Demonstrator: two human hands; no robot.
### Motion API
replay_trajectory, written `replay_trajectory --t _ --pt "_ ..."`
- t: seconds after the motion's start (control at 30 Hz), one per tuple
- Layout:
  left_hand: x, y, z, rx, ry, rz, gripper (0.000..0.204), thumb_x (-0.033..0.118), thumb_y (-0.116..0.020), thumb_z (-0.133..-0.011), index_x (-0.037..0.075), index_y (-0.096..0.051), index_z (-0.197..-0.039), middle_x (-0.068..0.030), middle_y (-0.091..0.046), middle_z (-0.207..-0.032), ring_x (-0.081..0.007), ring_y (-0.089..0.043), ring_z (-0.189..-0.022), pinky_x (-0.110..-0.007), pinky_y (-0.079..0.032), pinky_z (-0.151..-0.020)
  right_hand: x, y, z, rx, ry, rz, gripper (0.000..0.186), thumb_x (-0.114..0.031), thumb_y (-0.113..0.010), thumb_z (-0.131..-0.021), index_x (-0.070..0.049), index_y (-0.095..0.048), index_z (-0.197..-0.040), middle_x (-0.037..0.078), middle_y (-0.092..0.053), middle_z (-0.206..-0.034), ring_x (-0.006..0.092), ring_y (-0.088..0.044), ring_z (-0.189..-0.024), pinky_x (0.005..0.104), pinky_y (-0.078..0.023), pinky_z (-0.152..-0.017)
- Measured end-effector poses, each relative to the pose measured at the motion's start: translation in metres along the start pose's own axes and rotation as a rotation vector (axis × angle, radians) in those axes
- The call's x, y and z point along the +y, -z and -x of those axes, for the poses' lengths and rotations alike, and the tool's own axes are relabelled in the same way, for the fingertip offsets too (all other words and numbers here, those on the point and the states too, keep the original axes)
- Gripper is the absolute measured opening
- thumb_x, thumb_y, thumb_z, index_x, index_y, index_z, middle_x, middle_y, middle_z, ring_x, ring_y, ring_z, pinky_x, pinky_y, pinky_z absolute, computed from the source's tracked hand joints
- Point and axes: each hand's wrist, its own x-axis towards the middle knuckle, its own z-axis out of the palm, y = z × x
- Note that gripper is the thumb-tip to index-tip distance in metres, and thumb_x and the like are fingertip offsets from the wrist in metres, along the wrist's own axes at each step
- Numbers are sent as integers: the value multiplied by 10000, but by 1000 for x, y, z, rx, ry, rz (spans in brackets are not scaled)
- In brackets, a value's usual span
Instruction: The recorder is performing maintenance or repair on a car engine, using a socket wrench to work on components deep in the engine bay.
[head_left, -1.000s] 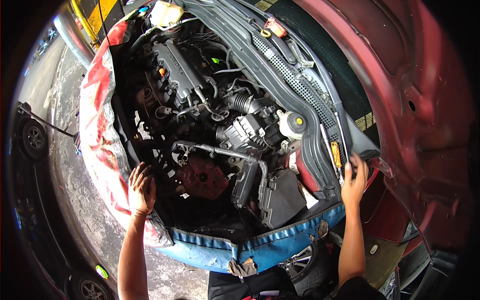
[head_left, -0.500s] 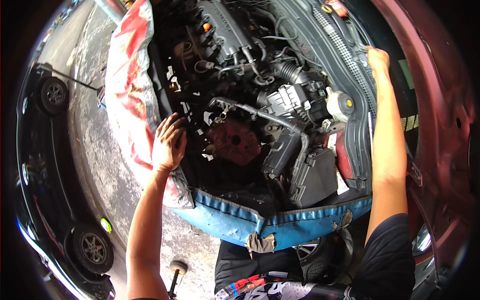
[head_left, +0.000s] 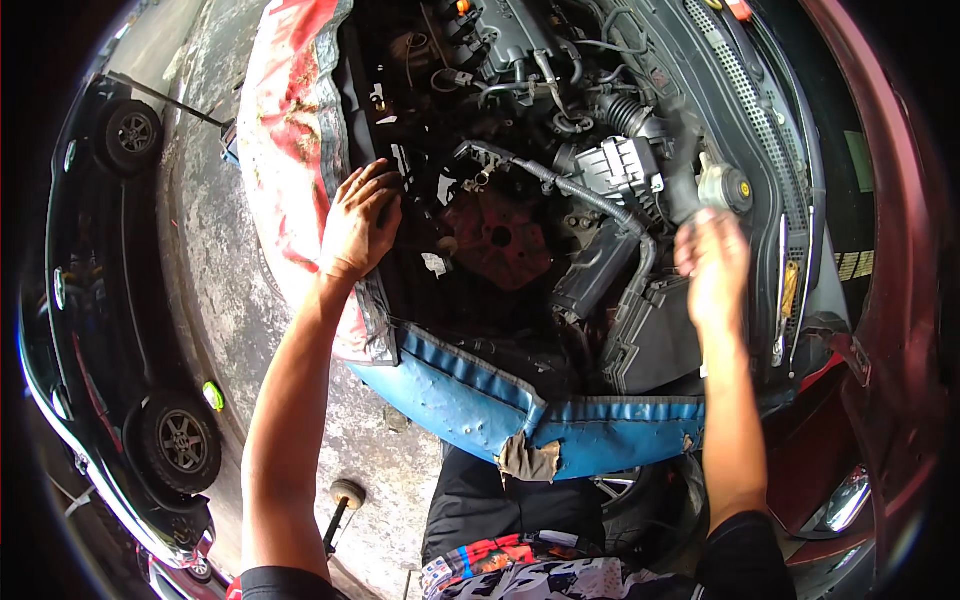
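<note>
One long dark-grey tool [head_left: 684, 165], too blurred to show its ends, stands just left of the pale reservoir [head_left: 722, 188]. The right hand [head_left: 712, 255], on the reservoir's near side, has its fingers curled at the tool's lower end; I can't tell the exact pinch. Well left of the reservoir, the left hand [head_left: 362, 222] lies with fingers close together by one red cover [head_left: 285, 120]. Two slim silver bars [head_left: 782, 300] lie to the reservoir's right.
</note>
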Motion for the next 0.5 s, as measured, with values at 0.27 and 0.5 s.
replay_trajectory --t 0.27,0.5 --pt "192 -30 6 -569 885 1483 487 376 -591 -969 -72 -579 -1158 -138 -660 -961 -206 -658 -885 -332 -552 -803 45 -28 104 -243 -269 120 177 -170 -515 -1013 -3 -558 -1054 74 -664 -730 90 -605 -540 211 -452 -459" --pt "163 -106 -10 -674 906 1306 234 202 -600 -948 -24 -626 -1006 -111 -657 -790 -194 -657 -614 -310 -544 -489 41 14 105 -202 359 796 157 -103 -656 -896 -19 -651 -1028 98 -679 -822 257 -652 -723 361 -523 -650"
